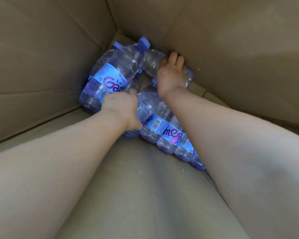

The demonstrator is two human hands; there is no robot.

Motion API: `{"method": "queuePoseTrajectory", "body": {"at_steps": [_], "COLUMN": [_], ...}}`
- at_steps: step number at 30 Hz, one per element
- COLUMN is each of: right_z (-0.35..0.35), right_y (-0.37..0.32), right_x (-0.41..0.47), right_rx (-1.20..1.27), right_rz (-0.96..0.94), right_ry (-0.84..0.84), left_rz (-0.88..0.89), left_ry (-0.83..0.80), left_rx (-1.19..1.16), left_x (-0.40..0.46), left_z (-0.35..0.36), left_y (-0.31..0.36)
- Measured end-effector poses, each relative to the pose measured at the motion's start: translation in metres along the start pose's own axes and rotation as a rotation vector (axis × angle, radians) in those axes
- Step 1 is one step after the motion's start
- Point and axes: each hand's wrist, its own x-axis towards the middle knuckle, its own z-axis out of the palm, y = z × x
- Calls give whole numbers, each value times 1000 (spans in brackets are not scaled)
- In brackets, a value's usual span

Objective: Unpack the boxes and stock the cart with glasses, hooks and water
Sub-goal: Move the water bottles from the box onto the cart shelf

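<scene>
Deep down, left hand gripping bottle, cap up-right

Two bare, sleeveless forearms

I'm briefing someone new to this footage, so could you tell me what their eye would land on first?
Two bare forearms reach deep into a large cardboard box. At its far corner lie clear water bottles with blue labels and purple caps. The left hand grips the big labelled bottle, and the right hand clutches another bottle against the right wall.
</scene>
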Motion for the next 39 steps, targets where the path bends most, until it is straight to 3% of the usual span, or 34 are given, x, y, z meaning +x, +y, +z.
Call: {"method": "queuePoseTrajectory", "body": {"at_steps": [5, 9, 13, 16, 23, 29, 39], "right_z": [8, 5, -19, -22, -96, -161, -176], "right_y": [11, 6, 11, 15, 42, 83, 131], "right_x": [-2, -12, -35, -70, -210, -331, -529], "right_rx": [-130, -182, -208, 73, 271, 392, 1064], "right_rz": [-73, -60, 154, 161, 284, 508, 860], "right_ry": [63, -25, 26, -137, -96, -33, 355], "left_rz": [-46, -189, -216, -245, -167, -42, 164], "left_ry": [27, 33, 42, 41, 85, 140, 163], "left_rx": [-60, -238, -309, -390, -629, -761, -787], "left_x": [-7, -14, -27, -43, -135, -237, -397], "left_z": [-6, -10, -15, -22, -67, -108, -94], "left_y": [-10, -16, -10, -1, 27, 61, 180]}}
